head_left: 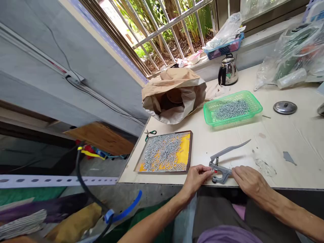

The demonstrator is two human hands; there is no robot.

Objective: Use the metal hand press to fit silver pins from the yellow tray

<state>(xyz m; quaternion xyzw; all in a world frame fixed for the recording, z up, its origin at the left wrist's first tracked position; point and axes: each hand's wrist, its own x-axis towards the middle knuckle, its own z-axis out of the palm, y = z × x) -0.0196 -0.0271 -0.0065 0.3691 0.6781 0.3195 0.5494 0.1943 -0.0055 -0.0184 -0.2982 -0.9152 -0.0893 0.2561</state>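
A grey metal hand tool with a long raised lever and a spring lies at the table's front edge. On its left side my left hand is closed in a pinch by a small red part; what the fingertips hold is too small to make out. The fingers of my right hand are pressed together on the tool's right end. Left of the hands, a shallow tray with a yellow bottom holds many small metal pieces. Farther back, a green basket contains similar pieces.
Small scissors lie behind the tray. An open brown paper bag stands at the back left. Beyond the basket are a steel kettle and plastic bags. A round metal lid rests at the right, near a grey scrap.
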